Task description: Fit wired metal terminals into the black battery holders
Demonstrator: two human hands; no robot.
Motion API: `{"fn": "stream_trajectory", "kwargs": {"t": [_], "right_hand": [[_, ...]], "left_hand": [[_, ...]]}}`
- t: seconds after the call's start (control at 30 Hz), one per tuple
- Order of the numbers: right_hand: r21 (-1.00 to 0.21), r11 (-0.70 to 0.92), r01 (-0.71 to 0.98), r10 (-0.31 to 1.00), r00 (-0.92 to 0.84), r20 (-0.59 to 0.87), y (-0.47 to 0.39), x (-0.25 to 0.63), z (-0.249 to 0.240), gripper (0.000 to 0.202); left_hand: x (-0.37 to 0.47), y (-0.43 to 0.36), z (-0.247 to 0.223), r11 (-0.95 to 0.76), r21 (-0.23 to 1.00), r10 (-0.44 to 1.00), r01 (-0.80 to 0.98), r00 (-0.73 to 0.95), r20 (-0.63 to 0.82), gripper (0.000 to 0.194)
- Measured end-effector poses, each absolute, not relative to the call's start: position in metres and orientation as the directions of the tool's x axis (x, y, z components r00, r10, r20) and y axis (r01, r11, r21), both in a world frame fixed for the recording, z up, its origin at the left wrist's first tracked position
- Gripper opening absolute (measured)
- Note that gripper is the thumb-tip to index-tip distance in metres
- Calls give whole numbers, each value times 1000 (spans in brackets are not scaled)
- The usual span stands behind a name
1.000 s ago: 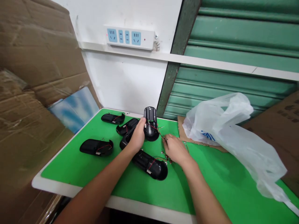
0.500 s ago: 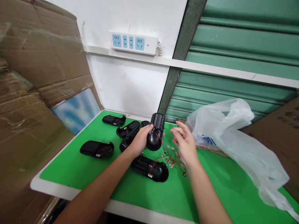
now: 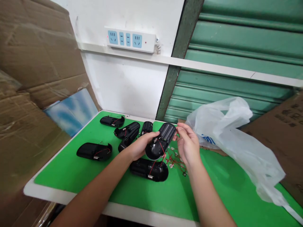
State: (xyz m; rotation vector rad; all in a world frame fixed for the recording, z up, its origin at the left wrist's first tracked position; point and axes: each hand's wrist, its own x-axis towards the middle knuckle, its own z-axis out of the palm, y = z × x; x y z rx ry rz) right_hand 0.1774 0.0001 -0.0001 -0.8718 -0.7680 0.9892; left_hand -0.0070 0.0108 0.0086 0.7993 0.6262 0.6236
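My left hand (image 3: 142, 145) grips a black plastic housing (image 3: 163, 134) above the mat, thumb on top and the other fingers hidden underneath. The housing is tilted, its ribbed end up and to the right, its rounded hollow end toward me. A thin red wire runs out of it. At its upper right edge, my right hand (image 3: 188, 142) has closed fingertips against the rim. Below lies another black housing (image 3: 149, 169) with a red wire and a white tag. A loose bunch of red-wired small parts (image 3: 174, 162) lies on the mat beside my right hand.
More black housings (image 3: 94, 151) lie on the green mat (image 3: 61, 176) at left and behind. A crumpled white plastic bag (image 3: 236, 138) occupies the right side. Cardboard (image 3: 42, 56) stands at left. A power strip (image 3: 130, 40) is mounted on the wall.
The held housing has turned clockwise, its ribbed end shifting right. My right hand, apart from it before, now meets its edge. The view has shifted slightly.
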Motion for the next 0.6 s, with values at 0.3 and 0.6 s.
{"fn": "stream_trajectory", "kwargs": {"t": [0.3,0.6], "right_hand": [[-885,351,-307,891,400,215,0,177,-1,27],[-863,375,-338,866,459,197,0,178,-3,38]], "left_hand": [[-5,8,12,547,789,714,-279,648,-266,35],[-4,5,16,533,796,743,-288,610,-276,33]]}}
